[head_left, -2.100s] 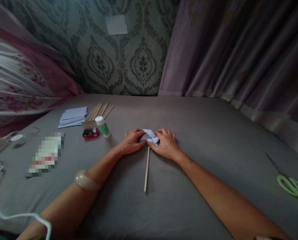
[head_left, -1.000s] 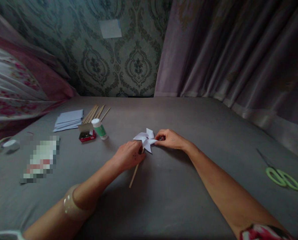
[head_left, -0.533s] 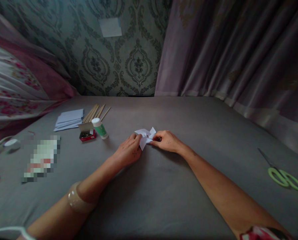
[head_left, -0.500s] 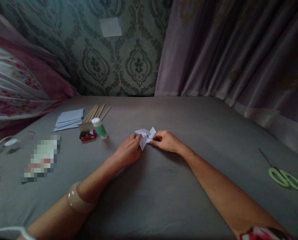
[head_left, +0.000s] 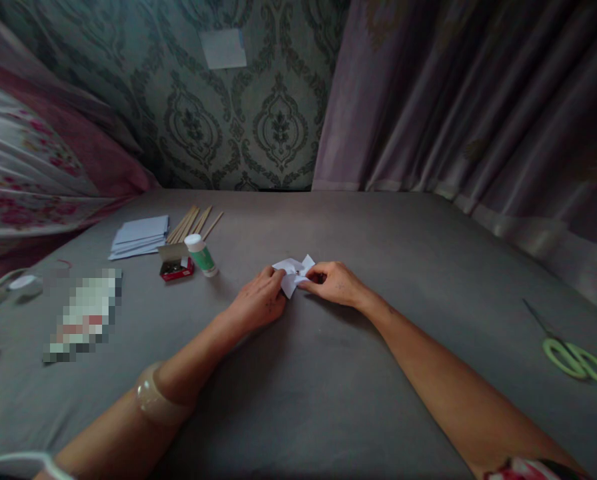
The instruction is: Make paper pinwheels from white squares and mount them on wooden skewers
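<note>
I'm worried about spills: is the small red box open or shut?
Open: the red box has its flap raised, dark contents showing.

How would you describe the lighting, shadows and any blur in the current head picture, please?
Head view: dim, darkest in the curtain folds at right. Head view: soft shadow beneath the left hand, glints on the bangle. Head view: a pixelated item at left, unreadable.

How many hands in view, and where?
2. The left hand is at the left side of the white paper pinwheel, fingertips touching it; the right hand pinches its right side. Both hands are visible, some fingers partly hidden.
</note>
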`<state>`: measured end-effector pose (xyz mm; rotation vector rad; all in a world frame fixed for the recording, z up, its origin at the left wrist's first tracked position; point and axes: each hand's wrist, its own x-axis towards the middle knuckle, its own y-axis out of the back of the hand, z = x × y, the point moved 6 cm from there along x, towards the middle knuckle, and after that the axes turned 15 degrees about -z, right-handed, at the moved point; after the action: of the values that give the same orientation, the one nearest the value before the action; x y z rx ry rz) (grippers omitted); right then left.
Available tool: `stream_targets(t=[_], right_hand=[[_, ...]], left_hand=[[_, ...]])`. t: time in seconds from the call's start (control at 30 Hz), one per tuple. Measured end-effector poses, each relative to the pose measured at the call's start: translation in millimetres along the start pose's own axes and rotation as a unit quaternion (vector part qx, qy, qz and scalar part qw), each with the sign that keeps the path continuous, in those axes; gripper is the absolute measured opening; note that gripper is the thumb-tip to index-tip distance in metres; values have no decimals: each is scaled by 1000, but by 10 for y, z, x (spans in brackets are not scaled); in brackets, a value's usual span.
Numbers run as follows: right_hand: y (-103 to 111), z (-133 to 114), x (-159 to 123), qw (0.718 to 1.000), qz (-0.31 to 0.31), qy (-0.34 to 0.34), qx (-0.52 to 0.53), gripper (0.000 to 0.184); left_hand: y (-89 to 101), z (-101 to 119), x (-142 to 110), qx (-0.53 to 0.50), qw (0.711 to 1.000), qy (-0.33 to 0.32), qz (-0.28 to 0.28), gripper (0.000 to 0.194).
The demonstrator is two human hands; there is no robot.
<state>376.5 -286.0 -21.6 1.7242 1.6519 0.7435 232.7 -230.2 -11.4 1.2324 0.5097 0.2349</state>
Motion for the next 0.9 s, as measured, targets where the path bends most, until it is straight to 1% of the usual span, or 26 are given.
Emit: stream_targets(t=[0.1,0.2,0.3,0.4,0.5,0.6,0.9], right_hand=[[-6,6,9,1000,10,5,29,24],[-40,31,31,996,7,27,85,21],[-71,75,55,989,1,38,140,23],[-78,110,69,984,3,38,173,28],[-70,121,73,984,9,34,175,31],[-68,122,73,984,12,28,173,30],[-45,87,59,992,23,11,121,20]], left_hand=[[0,-2,4,-6,1000,-4,4,34],[-7,-14,13,-13,1000,-5,8,33],[-21,-32,22,-13,1000,-3,7,32],[-23,-40,21,-11,1000,-3,7,34],[-13,-32,13,-13,1000,-2,2,36],[-7,-25,9,-14,1000,-3,-5,38],[-15,-42,22,-13,1000,-5,-1,42]])
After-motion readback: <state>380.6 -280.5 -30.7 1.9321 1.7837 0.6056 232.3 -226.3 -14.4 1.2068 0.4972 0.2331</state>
